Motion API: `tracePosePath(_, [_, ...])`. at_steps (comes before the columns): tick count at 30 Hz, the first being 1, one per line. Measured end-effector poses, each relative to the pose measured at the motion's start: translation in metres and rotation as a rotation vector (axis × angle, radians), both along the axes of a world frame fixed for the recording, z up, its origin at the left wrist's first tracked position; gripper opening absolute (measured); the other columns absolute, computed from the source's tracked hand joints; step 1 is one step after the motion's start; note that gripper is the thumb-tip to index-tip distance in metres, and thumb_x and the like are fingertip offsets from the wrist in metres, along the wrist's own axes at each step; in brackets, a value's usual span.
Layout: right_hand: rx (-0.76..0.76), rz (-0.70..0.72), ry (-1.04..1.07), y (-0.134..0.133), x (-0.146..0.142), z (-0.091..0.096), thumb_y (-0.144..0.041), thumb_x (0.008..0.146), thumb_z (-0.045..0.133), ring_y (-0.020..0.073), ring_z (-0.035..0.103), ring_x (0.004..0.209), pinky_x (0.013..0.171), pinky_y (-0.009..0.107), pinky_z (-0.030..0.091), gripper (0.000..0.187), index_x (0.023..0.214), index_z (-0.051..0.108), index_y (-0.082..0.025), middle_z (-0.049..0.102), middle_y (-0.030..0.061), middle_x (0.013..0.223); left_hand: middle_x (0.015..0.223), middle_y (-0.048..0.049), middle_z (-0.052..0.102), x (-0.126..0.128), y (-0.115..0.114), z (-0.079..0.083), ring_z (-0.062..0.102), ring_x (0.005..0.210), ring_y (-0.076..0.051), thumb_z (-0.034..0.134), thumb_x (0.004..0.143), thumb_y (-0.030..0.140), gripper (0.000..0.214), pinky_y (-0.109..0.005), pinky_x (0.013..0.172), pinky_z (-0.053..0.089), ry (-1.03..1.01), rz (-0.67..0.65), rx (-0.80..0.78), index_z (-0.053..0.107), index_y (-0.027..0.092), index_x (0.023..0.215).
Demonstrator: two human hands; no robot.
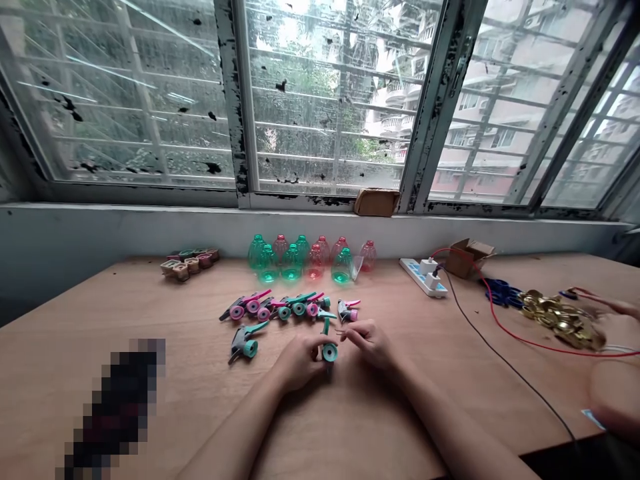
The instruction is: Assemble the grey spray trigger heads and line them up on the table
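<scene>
While your left hand (300,360) was curled shut around a teal trigger sprayer head (329,352), the sprayer's round collar faced you and its spout stood up beyond your fingers. Your right hand (370,345) was drawn into a narrow pinch just beside it, with its fingertips (350,333) holding a thin dark strand (341,331), too fine to identify.

Just past your hands, a gray-and-teal sprayer head (245,341) lay apart from a jumbled row of pink- and teal-trimmed sprayer heads (283,307) on the plywood table (125,300). Behind them stood teal and pink plastic bottles (291,262), and to their left sat a cluster of small beige and pink collars (187,267). A pixelated blur (115,407) hid something at the table's near left.

To your right, a white-and-blue power strip (423,277) sat near a small cardboard box (465,259), with a black cord (505,373) and a red wire (530,345) running across the wood. Farther right, another person's hand (613,327) was beside a heap of gold metal caps (555,319) and blue coils (500,292). No writing was legible on anything.
</scene>
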State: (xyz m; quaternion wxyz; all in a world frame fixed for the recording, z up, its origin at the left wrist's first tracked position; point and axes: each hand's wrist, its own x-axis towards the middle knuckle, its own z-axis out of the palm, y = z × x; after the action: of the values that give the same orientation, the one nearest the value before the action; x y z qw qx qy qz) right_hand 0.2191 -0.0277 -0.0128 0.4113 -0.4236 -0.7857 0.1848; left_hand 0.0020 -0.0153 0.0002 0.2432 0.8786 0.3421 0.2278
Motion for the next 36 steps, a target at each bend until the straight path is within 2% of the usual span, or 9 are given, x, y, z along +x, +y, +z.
tracePosePath(5, [-0.123, -0.013, -0.096, -0.007, 0.018, 0.015, -0.041, 0.083, 0.058, 0.0105, 0.047, 0.052, 0.048, 0.021, 0.032, 0.030, 0.068, 0.069, -0.017, 0.057, -0.0008, 0.057, 0.071, 0.0021, 0.063, 0.001, -0.001, 0.002, 0.050, 0.059, -0.011, 0.059, 0.071, 0.020, 0.039, -0.020, 0.055, 0.035, 0.016, 0.010, 0.008, 0.066, 0.023, 0.109])
tracePosePath(8, [-0.166, -0.012, -0.133, -0.017, 0.025, 0.029, -0.041, 0.083, 0.057, 0.0097, 0.043, 0.047, 0.044, 0.021, 0.030, 0.031, 0.068, 0.070, -0.017, 0.058, -0.0007, 0.054, 0.074, 0.0014, 0.065, 0.001, -0.002, 0.004, 0.052, 0.062, -0.012, 0.060, 0.071, 0.023, 0.036, -0.020, 0.057, 0.036, 0.016, 0.007, 0.016, 0.067, 0.023, 0.106])
tracePosePath(10, [-0.135, -0.018, -0.206, -0.025, 0.024, 0.040, -0.040, 0.084, 0.056, 0.0102, 0.045, 0.047, 0.045, 0.022, 0.030, 0.029, 0.074, 0.073, -0.019, 0.060, -0.0001, 0.055, 0.079, 0.0008, 0.067, 0.002, -0.003, 0.004, 0.054, 0.065, -0.013, 0.061, 0.072, 0.025, 0.036, -0.020, 0.058, 0.037, 0.006, -0.005, 0.018, 0.067, 0.023, 0.107])
tracePosePath(14, [-0.035, -0.104, -0.524, -0.041, 0.013, 0.057, -0.036, 0.088, 0.052, 0.0135, 0.054, 0.057, 0.054, 0.024, 0.033, 0.025, 0.089, 0.075, -0.025, 0.067, 0.0025, 0.063, 0.088, -0.0011, 0.069, 0.002, -0.004, 0.003, 0.057, 0.073, -0.015, 0.061, 0.072, 0.025, 0.037, -0.021, 0.062, 0.039, -0.002, -0.011, 0.024, 0.065, 0.023, 0.109])
tracePosePath(19, [0.028, -0.234, -0.842, -0.053, -0.002, 0.066, -0.029, 0.094, 0.042, 0.0155, 0.060, 0.070, 0.061, 0.024, 0.033, 0.031, 0.089, 0.072, -0.023, 0.070, 0.0060, 0.079, 0.090, -0.0017, 0.068, 0.002, -0.005, 0.006, 0.058, 0.077, -0.016, 0.062, 0.073, 0.028, 0.033, -0.021, 0.064, 0.040, 0.010, -0.028, 0.009, 0.065, 0.023, 0.105])
tracePosePath(24, [0.150, -0.198, -1.038, -0.059, -0.010, 0.075, -0.019, 0.094, 0.041, 0.0171, 0.058, 0.076, 0.056, 0.025, 0.028, 0.027, 0.087, 0.066, -0.020, 0.069, 0.0052, 0.083, 0.084, -0.0005, 0.068, 0.002, -0.006, 0.010, 0.057, 0.073, -0.015, 0.063, 0.072, 0.028, 0.033, -0.021, 0.061, 0.038, 0.017, -0.028, -0.003, 0.066, 0.022, 0.104])
tracePosePath(27, [0.180, -0.179, -1.088, -0.061, -0.013, 0.079, -0.014, 0.091, 0.042, 0.0176, 0.057, 0.076, 0.053, 0.025, 0.025, 0.023, 0.088, 0.064, -0.020, 0.068, 0.0046, 0.083, 0.082, 0.0004, 0.067, 0.001, -0.007, 0.011, 0.057, 0.072, -0.015, 0.061, 0.073, 0.025, 0.029, -0.021, 0.061, 0.038, 0.011, -0.053, 0.010, 0.066, 0.022, 0.101])
tracePosePath(30, [0.144, -0.169, -1.097, -0.062, -0.013, 0.082, -0.014, 0.090, 0.044, 0.0167, 0.058, 0.071, 0.051, 0.026, 0.021, 0.023, 0.081, 0.064, -0.019, 0.069, 0.0031, 0.079, 0.085, -0.0006, 0.067, 0.001, -0.007, 0.011, 0.057, 0.077, -0.015, 0.060, 0.073, 0.022, 0.026, -0.021, 0.065, 0.038, 0.014, -0.092, 0.036, 0.067, 0.021, 0.098])
tracePosePath(36, [0.074, -0.180, -1.061, -0.062, -0.007, 0.076, -0.027, 0.093, 0.042, 0.0150, 0.059, 0.063, 0.051, 0.026, 0.019, 0.033, 0.070, 0.065, -0.021, 0.070, 0.0027, 0.072, 0.091, -0.0013, 0.067, 0.001, -0.007, 0.009, 0.058, 0.082, -0.017, 0.059, 0.072, 0.018, 0.028, -0.022, 0.071, 0.040, 0.021, -0.157, 0.038, 0.066, 0.021, 0.099])
